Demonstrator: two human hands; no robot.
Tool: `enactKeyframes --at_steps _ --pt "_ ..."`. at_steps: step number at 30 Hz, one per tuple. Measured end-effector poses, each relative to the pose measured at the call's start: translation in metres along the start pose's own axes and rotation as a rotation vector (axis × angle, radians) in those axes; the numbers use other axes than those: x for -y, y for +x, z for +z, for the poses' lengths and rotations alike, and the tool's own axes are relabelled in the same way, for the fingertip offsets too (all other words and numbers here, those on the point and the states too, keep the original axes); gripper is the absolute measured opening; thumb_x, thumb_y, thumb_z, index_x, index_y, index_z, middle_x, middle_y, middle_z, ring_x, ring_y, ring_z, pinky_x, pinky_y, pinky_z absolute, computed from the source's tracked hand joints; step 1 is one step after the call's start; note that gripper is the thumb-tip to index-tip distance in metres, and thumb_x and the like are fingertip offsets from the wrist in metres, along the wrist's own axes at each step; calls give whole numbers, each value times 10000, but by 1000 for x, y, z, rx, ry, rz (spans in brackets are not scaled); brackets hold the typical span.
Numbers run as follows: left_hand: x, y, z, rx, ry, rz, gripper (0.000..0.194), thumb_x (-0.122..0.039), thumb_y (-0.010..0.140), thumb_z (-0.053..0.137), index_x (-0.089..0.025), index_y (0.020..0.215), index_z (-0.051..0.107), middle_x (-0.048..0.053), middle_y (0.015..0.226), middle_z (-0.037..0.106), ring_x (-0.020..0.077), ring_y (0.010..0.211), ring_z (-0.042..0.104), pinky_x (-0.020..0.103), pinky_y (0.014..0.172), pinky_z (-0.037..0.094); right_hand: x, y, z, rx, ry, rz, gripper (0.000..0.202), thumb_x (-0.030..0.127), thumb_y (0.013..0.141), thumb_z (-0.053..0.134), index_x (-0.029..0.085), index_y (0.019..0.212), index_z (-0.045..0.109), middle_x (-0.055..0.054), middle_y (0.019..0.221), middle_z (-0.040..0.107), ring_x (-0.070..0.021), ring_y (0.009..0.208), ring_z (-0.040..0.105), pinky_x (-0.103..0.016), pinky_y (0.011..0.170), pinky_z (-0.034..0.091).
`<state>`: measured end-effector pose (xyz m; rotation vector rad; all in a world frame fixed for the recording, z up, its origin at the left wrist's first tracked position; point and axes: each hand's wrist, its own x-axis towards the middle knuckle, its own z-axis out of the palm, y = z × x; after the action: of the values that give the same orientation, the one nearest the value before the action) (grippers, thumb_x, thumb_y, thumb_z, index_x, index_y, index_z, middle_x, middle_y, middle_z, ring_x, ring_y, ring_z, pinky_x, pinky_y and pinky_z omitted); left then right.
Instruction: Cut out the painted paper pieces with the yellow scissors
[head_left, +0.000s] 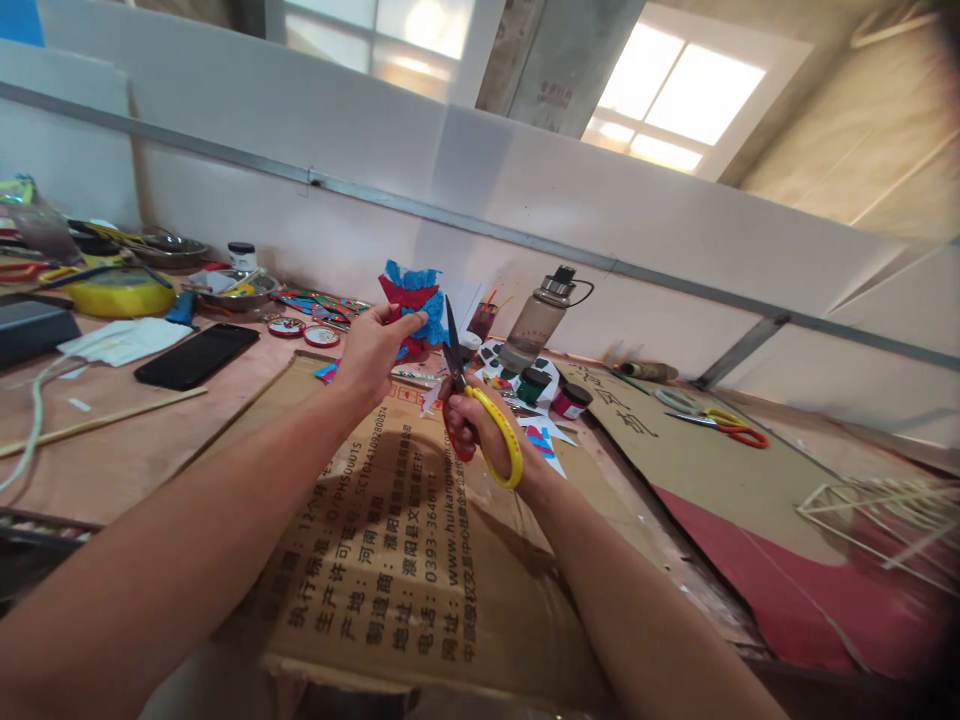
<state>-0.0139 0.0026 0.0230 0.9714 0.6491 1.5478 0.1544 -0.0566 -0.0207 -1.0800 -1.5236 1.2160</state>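
Held up over the cardboard sheet [360, 560], a blue and red painted paper piece [409, 290] is pinched in my left hand [375, 350]. My right hand [480, 425] grips a pair of scissors [501, 440] with one yellow and one red handle. Its dark blades point up and lie close to the right edge of the paper piece; whether they touch it I cannot tell. Beyond my right hand are a green paint jar [533, 385], a magenta paint jar [571, 400] and a painted paper scrap [544, 445].
A water bottle [536, 320] stands near the wall. At left lie a phone [197, 355], a yellow tape roll [120, 290] and a metal bowl [236, 288]. Another pair of scissors [724, 425] and a thin stick frame [885, 510] are at right.
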Motion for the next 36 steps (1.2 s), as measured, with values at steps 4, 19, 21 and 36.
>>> enactKeyframes --at_steps 4,19,21,36 --pt "0 1 -1 14 9 12 346 -277 605 929 -181 819 674 14 740 735 140 598 658 257 554 509 -1 1 -1 -10 -9 -13 240 402 876 635 257 894 446 60 647 458 -101 529 368 -254 475 319" --pt "0 1 -2 13 21 20 333 -271 621 924 -175 826 680 33 787 754 142 612 665 257 557 497 -2 2 -2 4 2 7 245 409 866 640 259 912 452 66 646 439 -99 525 344 -248 462 300" --pt "-1 0 -1 10 21 12 337 -268 615 924 -175 822 675 30 782 754 140 604 663 256 556 500 -2 2 -2 7 6 9 252 416 862 646 260 914 454 67 653 436 -98 523 343 -247 459 299" --pt "0 2 -2 15 26 19 321 -256 622 909 -160 831 684 28 780 750 141 589 667 266 547 506 -3 1 -5 46 29 -18 219 407 893 620 251 969 485 78 655 439 -89 506 334 -237 454 303"
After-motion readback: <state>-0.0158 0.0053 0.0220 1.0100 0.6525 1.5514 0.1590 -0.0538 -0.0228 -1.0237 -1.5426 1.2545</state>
